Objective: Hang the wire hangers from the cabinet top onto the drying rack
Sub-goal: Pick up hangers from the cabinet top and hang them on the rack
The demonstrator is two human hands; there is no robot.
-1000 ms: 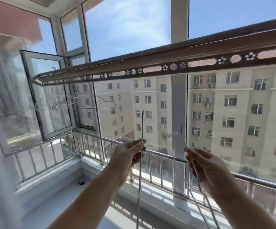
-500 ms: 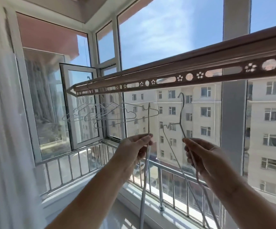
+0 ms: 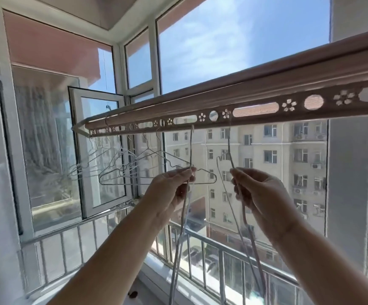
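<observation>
Head view: left hand pinches one hanger, its hook reaching a slot in the rack at 12 o'clock. Right hand grips more hangers just below the rack. Hung hangers sit at 9 o'clock. Step: hooking. Next: seat the hook, let go.

Hung hangers crowd rack bar left; right stretch free.
</observation>
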